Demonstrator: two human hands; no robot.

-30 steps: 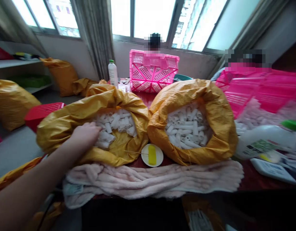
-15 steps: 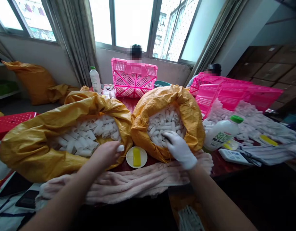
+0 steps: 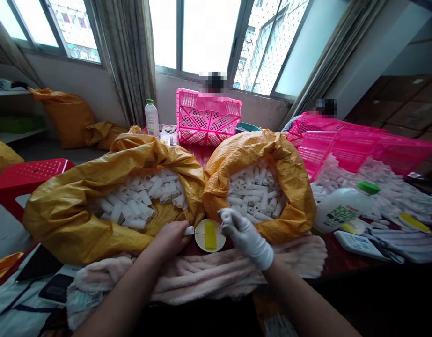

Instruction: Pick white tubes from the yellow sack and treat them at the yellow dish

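Note:
My bare left hand [image 3: 171,239] is closed at the left edge of a small white dish [image 3: 199,244]. A short white tube [image 3: 189,230] pokes out at its fingertips. On the dish lies a yellow rectangular pad [image 3: 210,235], with a thin stick reaching toward my left hand. My right hand [image 3: 239,234], in a white glove, is closed over the dish's right side, its fingers bunched; what they hold, if anything, I cannot make out. Wide white tubes [image 3: 133,206] fill the left orange sack [image 3: 61,220]. Narrower white tubes [image 3: 252,189] fill the right sack [image 3: 300,206].
A pinkish towel [image 3: 208,276] lies along the table front. To the right are a green-capped bottle [image 3: 345,206], a white box-like device [image 3: 359,243] and a heap of white pieces [image 3: 384,187]. Pink baskets [image 3: 208,117] stand behind, with two people beyond. A red stool [image 3: 33,173] is at left.
My right hand has left the tubes in the right sack and moved down and left to the dish. My left hand is nearer the dish, the white tube still at its fingertips. The view has shifted left.

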